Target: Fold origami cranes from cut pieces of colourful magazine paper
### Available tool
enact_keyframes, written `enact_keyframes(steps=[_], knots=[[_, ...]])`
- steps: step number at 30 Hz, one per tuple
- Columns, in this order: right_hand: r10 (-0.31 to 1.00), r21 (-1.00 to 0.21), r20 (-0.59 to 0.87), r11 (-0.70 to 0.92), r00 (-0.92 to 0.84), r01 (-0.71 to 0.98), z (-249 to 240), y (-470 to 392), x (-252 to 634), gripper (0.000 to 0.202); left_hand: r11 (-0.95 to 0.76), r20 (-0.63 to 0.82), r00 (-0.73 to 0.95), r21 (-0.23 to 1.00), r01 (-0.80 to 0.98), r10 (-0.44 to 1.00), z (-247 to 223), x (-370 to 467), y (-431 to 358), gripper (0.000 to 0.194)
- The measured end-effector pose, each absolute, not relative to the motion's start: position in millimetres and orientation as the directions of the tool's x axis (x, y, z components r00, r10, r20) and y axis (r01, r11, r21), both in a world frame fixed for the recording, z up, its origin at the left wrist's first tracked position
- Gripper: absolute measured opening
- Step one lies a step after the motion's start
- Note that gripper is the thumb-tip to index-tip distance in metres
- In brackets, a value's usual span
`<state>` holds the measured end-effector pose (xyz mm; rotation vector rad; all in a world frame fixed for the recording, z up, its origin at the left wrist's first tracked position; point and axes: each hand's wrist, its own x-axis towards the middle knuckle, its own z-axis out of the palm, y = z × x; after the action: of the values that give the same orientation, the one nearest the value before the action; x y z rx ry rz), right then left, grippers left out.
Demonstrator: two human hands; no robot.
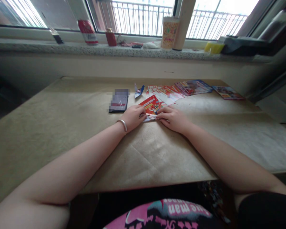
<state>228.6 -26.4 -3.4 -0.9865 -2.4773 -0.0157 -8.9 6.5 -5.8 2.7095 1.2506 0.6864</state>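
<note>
A red printed paper [149, 104] with a folded white strip along its near edge lies on the beige table [105, 152]. My left hand [134, 116], with a silver bangle at the wrist, pinches the left end of that strip. At the strip's right end, the fingers of my right hand [172, 119] are closed on the paper. Both hands rest on the tabletop. Just beyond them stands a small folded blue and white paper piece [139, 91]. A dark phone [119, 101] lies left of the paper.
Red and white sheets [165, 93] lie behind the hands, beside a pile of colourful printed papers [193, 87]. Another printed stack [228, 92] is farther right. The windowsill [138, 52] holds a can [87, 32], a red bottle [111, 37] and a patterned cup [169, 33].
</note>
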Motion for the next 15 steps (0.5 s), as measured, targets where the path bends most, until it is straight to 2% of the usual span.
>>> enact_keyframes(steps=[10, 12, 15], knots=[[0.731, -0.175, 0.381, 0.658, -0.566, 0.733, -7, -25, 226, 0.025, -0.658, 0.438, 0.515, 0.285, 0.698, 0.736, -7, -11, 7, 0.017], [0.737, -0.167, 0.380, 0.649, -0.559, 0.742, -8, -25, 225, 0.025, -0.717, 0.473, 0.563, 0.257, 0.647, 0.678, -5, -13, 4, 0.019], [0.734, -0.143, 0.385, 0.646, -0.559, 0.750, -8, -24, 225, 0.026, -0.815, 0.456, 0.695, 0.133, 0.564, 0.556, -1, -18, -2, 0.023]])
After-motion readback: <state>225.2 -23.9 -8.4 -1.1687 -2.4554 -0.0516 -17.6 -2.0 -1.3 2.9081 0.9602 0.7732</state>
